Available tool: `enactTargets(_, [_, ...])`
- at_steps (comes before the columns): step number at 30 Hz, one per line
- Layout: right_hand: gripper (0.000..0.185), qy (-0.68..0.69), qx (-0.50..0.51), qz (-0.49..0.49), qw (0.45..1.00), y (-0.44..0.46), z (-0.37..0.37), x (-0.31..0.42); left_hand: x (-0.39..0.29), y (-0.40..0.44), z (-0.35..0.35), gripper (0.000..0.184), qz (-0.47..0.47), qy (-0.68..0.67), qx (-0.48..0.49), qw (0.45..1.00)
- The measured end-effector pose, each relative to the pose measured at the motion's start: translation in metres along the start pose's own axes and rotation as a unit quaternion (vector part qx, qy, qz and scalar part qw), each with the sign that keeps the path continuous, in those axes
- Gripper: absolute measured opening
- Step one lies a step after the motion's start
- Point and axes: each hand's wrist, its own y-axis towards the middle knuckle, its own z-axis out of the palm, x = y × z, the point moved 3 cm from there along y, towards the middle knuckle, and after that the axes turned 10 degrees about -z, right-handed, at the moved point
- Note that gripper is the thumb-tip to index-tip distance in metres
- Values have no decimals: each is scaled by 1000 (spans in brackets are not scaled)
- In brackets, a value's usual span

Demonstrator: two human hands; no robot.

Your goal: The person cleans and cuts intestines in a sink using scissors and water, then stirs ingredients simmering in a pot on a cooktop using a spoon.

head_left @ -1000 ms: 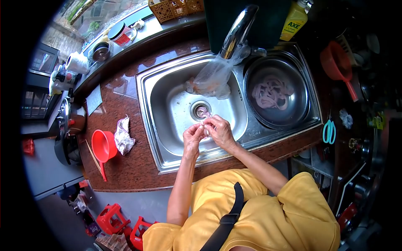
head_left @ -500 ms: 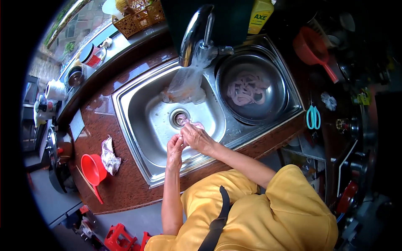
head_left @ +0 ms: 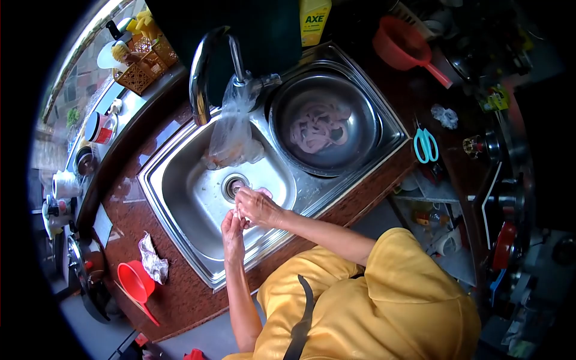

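Over the left bowl of the steel sink (head_left: 191,180), both hands meet near the drain (head_left: 228,189). My left hand (head_left: 233,229) is closed, its fingertips pinching a pale pink strip of raw intestine (head_left: 264,192). Closed on the same strip is my right hand (head_left: 259,209), just above and right of the left. Parts of the strip show beyond the right knuckles and over the drain; the rest is hidden by fingers. A clear plastic bag (head_left: 233,135) hangs under the faucet (head_left: 201,78), its lower end in the bowl. More pink strips (head_left: 320,128) lie in a round metal basin (head_left: 282,99).
On the left counter are a red ladle (head_left: 135,282) and a crumpled cloth (head_left: 153,259). Teal-handled scissors (head_left: 426,146) and a red dipper (head_left: 402,45) lie to the right. A yellow bottle (head_left: 314,23) stands behind the sink, and a woven basket (head_left: 144,66) sits on the ledge.
The camera view has shifted, so the sink and counter appear further left. Both hands stay together on the strip near the drain, with only slight finger movement.
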Motion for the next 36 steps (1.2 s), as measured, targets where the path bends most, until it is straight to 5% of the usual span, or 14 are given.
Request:
enactTargets(1, [9,0,0,2,1000,3,-1,-3,1,-1,2,16,-4,-7,17,1000])
enactTargets(2, [6,103,-91,140,981,-2,8,-21,4,-3,3,16,-6,-14,30,999])
enactTargets(4, [5,99,-155,169,968,2,-2,-38,10,-6,-2,15,-22,-39,25,999])
enactTargets(11, [8,324,-95,292,895,4,-78,-58,7,-12,-20,14,-9,-94,-66,993])
enactTargets(19, [8,335,-126,277,892,7,-163,-40,11,-14,-37,10,30,-112,-82,990])
enactTargets(28, [9,521,-39,167,836,55,-146,5,6,-29,-46,8,68,-115,-146,980])
enactTargets(36, [5,557,-65,151,814,75,-123,-13,8,-32,-50,8,66,-132,-162,976])
